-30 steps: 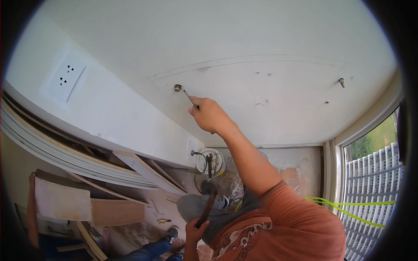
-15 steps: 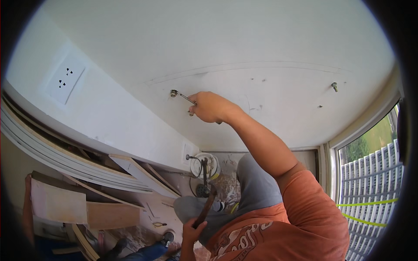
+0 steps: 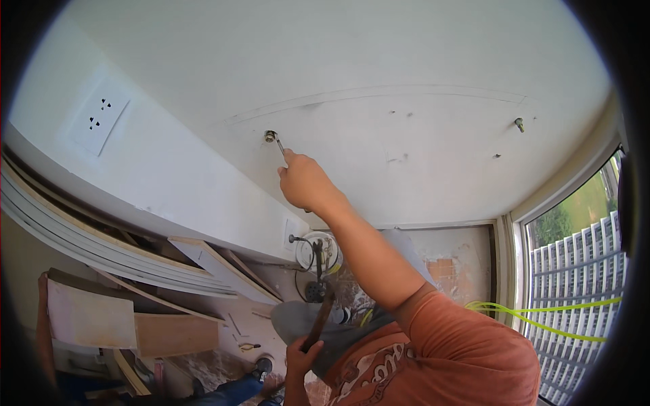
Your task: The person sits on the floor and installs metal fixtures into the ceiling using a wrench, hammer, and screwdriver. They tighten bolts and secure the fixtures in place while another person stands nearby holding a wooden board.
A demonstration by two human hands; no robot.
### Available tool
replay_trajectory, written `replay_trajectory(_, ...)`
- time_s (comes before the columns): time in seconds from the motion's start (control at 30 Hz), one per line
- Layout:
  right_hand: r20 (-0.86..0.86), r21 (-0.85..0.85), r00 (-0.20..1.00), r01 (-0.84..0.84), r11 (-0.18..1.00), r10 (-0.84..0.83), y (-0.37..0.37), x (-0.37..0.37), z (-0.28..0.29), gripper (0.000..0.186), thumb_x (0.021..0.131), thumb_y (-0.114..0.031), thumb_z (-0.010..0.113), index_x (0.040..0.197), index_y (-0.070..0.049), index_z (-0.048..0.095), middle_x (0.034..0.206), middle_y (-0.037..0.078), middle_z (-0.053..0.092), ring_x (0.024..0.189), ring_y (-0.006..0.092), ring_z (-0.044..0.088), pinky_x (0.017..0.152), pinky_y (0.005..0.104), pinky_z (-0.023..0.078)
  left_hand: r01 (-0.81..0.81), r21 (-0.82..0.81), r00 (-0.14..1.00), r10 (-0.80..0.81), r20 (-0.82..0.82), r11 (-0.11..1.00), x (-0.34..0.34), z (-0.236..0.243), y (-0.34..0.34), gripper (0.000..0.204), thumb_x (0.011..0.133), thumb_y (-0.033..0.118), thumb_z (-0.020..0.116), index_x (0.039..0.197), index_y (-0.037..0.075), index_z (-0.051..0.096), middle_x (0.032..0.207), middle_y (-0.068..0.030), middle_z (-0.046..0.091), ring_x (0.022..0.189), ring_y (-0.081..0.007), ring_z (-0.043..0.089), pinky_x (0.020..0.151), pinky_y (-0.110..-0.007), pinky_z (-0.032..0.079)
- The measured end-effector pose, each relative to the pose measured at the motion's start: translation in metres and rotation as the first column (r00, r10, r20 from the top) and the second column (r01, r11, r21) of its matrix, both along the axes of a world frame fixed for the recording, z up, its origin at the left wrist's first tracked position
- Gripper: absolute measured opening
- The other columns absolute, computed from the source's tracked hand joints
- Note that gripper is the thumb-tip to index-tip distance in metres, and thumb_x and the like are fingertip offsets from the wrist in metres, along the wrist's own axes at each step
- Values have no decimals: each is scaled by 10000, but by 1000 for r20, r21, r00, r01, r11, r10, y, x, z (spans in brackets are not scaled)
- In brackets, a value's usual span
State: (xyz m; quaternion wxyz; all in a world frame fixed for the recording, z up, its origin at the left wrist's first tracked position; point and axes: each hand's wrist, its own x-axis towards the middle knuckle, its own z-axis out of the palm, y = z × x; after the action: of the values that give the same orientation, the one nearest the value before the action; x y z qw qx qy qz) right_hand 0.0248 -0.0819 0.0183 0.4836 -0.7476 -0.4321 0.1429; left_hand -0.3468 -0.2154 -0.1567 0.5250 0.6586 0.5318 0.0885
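Observation:
High on the white wall, my right hand (image 3: 308, 183) grips a slim metal wrench (image 3: 280, 144), fingers closed round its handle. The wrench's far end sits on a bolt with a nut (image 3: 270, 135) that sticks out of the wall. Low by my bent knee, my left hand (image 3: 298, 357) is wrapped round a brown wooden tool handle (image 3: 317, 328). The head of that tool is hard to make out against the dark things behind it. A second bolt (image 3: 519, 124) juts from the wall at the right.
A white bucket (image 3: 329, 245) with tools stands by the wall corner. Long boards (image 3: 203, 260) and panels (image 3: 91, 318) lean at the left, below a socket plate (image 3: 101, 122). Another person's leg (image 3: 230, 391) shows at lower left. A window (image 3: 575, 250) and yellow-green cord (image 3: 548, 314) are at right.
My right hand has moved left and downward, swinging the wrench to a steeper angle on the same bolt. My left hand stays nearly still with the wooden handle.

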Motion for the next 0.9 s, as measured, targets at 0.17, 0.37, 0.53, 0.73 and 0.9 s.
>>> replay_trajectory(0.17, -323, -140, 915, -297, 945, 240, -22, 50, 42, 288, 903, -162, 526, 1071, 46, 632, 616, 119, 569, 497, 158, 540, 485, 308, 453, 59, 58, 998, -61, 36, 997, -4, -9, 1, 392, 779, 264, 791, 1016, -27, 677, 811, -34, 663, 750, -99, 591, 690, -269, 484)
replay_trajectory(0.37, 11, -477, 903, -372, 797, 429, -12, 81, 72, 217, 865, -155, 541, 957, 5, 656, 633, 109, 577, 523, 168, 559, 502, 323, 459, 48, -59, 998, -46, 46, 997, 3, 0, 8, 380, 789, 274, 782, 991, -30, 675, 751, -20, 631, 688, -97, 567, 626, -272, 465)
replay_trajectory(0.53, 42, -451, 900, -371, 812, 434, -8, 76, 63, 273, 886, -159, 539, 1061, 28, 633, 641, 104, 581, 549, 183, 571, 550, 340, 481, 91, 8, 994, -92, 60, 996, 6, -8, 8, 376, 788, 277, 783, 984, -26, 677, 741, -19, 623, 684, -101, 565, 622, -276, 461)
replay_trajectory(0.73, -29, 78, 996, -79, 994, 82, -8, 20, -6, 478, 916, -164, 541, 1343, 39, 470, 918, 267, 645, 878, 341, 651, 818, 427, 505, 98, 92, 994, -101, 29, 991, 9, 4, 0, 376, 780, 270, 789, 985, -25, 679, 787, -43, 659, 729, -110, 584, 671, -277, 481)
replay_trajectory(0.9, -165, 82, 986, 37, 996, -23, 5, -19, -7, 531, 910, -146, 538, 1381, 60, 401, 1108, 318, 601, 1070, 409, 591, 944, 430, 458, 74, 76, 997, -76, 23, 994, -2, 1, -1, 369, 776, 257, 794, 988, -22, 681, 798, -42, 665, 740, -101, 581, 678, -273, 479)
